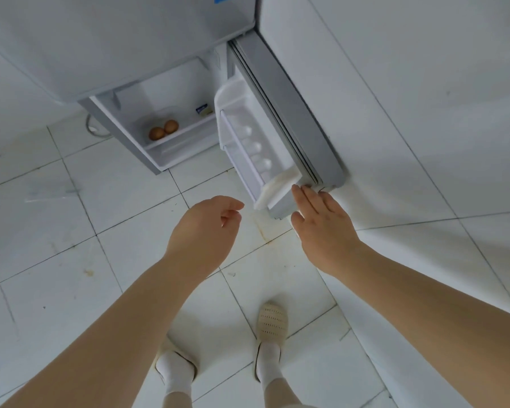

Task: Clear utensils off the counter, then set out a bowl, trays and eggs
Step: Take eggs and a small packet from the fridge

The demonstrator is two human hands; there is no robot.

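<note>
Both forearms reach fwd: right hand (318, 219), fingers straight, rests on the open fridge door (289, 113) edge, prob. steadying it; left hand (206, 228) hangs loosely curled, holding nothing. Two eggs (163, 130) sit on the low shelf (186, 129) inside, well apart from both hands.

Home kitchen, open fridge (165, 92) (white tiles)
</note>
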